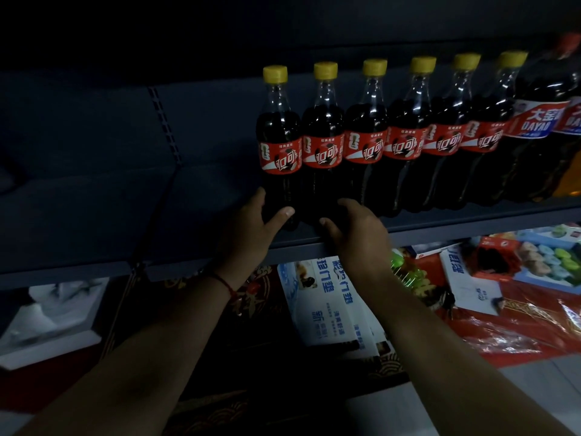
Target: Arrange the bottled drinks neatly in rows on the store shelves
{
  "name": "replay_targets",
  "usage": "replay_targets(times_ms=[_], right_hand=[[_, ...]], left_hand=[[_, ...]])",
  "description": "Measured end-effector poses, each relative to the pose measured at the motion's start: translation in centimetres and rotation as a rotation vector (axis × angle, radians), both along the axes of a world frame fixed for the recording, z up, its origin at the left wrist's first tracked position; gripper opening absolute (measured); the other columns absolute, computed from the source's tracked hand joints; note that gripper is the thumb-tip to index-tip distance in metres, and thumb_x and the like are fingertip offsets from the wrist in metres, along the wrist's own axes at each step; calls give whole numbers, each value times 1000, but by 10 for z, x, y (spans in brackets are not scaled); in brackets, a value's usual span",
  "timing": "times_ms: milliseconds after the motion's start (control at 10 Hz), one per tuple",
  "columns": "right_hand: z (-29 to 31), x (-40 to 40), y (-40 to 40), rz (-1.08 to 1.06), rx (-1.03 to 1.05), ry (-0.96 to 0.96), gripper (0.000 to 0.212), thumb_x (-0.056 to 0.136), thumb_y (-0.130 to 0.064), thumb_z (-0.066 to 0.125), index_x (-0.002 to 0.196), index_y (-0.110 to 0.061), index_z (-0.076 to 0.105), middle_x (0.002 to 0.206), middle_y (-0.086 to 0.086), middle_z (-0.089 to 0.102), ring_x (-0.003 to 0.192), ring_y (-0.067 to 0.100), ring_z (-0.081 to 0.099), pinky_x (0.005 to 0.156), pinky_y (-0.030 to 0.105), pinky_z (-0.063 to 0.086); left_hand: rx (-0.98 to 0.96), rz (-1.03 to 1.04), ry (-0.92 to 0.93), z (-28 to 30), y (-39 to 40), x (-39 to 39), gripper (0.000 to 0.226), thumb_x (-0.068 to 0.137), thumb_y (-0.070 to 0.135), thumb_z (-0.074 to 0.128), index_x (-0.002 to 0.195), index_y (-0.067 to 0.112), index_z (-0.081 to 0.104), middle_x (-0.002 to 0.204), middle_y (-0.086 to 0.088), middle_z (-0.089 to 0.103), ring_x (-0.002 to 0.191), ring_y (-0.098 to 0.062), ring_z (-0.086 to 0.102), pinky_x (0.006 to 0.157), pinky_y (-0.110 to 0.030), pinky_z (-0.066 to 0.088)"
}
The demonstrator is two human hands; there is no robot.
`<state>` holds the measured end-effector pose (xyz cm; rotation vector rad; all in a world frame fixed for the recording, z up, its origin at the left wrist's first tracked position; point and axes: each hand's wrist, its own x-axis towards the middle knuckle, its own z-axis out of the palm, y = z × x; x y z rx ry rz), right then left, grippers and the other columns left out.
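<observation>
Here I see a dark store shelf with six cola bottles standing upright in one row along its front edge, each with a yellow cap and a red label. The row begins with the leftmost bottle, and the second bottle stands touching it on the right. The other four follow close together toward the right, and after them come two bigger dark bottles with a red and blue label (the far one is cut by the picture edge).

My left hand grasps the base of the leftmost bottle: the thumb lies across its front and the fingers curl round its left side. My right hand is at the base of the second bottle, thumb on the front and fingers bent round the right side, so it holds that one. A red string bracelet is on the left wrist.

The left part of the shelf is dark and I cannot tell what lies there. Under the shelf are white and blue printed packages, red packaging and a tray of small round pastel items
</observation>
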<state>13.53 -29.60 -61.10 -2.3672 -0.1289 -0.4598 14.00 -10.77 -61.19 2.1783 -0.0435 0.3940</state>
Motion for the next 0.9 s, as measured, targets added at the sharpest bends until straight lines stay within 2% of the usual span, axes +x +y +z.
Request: replay_targets(times_ms=[100, 200, 300, 400, 500, 600, 700, 800, 900], right_hand=[[4, -3, -4, 60, -38, 7, 45, 93, -36, 66, 132, -16, 56, 121, 9, 64, 111, 26, 60, 87, 37, 51], [9, -4, -11, 122, -124, 41, 45, 93, -36, 64, 132, -14, 55, 119, 9, 64, 109, 26, 60, 84, 34, 50], [16, -5, -18, 164, -205, 55, 47, 94, -35, 63, 135, -13, 54, 118, 10, 62, 107, 28, 59, 80, 29, 44], [21, -7, -26, 219, -280, 29, 46, 93, -32, 65, 133, -11, 56, 116, 11, 62, 103, 30, 59, 82, 32, 47], [34, -9, -33, 290, -332, 45, 45, 91, -29, 67, 129, -8, 59, 117, 12, 62, 104, 33, 60, 85, 37, 51], [67, -15, -39, 336, -375, 157, 52, 92, -29, 67, 137, -7, 54, 132, 14, 57, 120, 35, 53, 98, 40, 47], [114, -26, -40, 357, -358, 236, 58, 90, -32, 66, 139, -6, 52, 142, 17, 51, 130, 39, 48, 108, 47, 41], [189, -34, -42, 380, -363, 291, 64, 93, -45, 58, 148, -16, 43, 154, 12, 39, 142, 35, 33, 118, 46, 27], [273, -49, -47, 358, -409, 427, 68, 95, -48, 56, 154, -27, 30, 161, 2, 24, 148, 28, 19, 118, 39, 20]], left_hand=[[4, -1, 71, 2, 1, 1, 64, 89, 61, 56, 141, 25, 46, 135, 2, 59, 124, -14, 54, 100, -42, 48], [59, 17, 109, 7, 0, -2, 62, 92, 57, 56, 143, 24, 43, 134, 5, 58, 125, -15, 53, 96, -35, 47], [115, 23, 161, 10, -1, -9, 65, 90, 62, 54, 144, 29, 41, 135, 5, 59, 122, -19, 56, 96, -39, 49], [393, 133, 150, 13, -1, -22, 60, 93, 61, 48, 145, 30, 43, 135, 0, 59, 115, -26, 59, 88, -41, 52], [527, 211, 103, 29, -4, -36, 56, 94, 53, 52, 143, 25, 48, 142, -3, 53, 119, -29, 57, 89, -41, 50], [595, 221, 75, 54, -5, -46, 60, 87, 55, 55, 132, 15, 59, 133, -12, 59, 113, -37, 60, 88, -50, 52], [430, 149, 61, 90, -7, -60, 85, 86, 76, 34, 133, 10, 58, 140, -21, 51, 122, -41, 53, 103, -48, 42], [390, 32, 346, 175, -11, -85, 96, 79, 89, 11, 155, 30, 22, 163, -4, 21, 143, -27, 32, 110, -39, 36], [596, 41, 271, 244, -10, -101, 77, 89, 72, 33, 154, 31, 27, 135, -10, 59, 107, -33, 64, 79, -37, 53]])
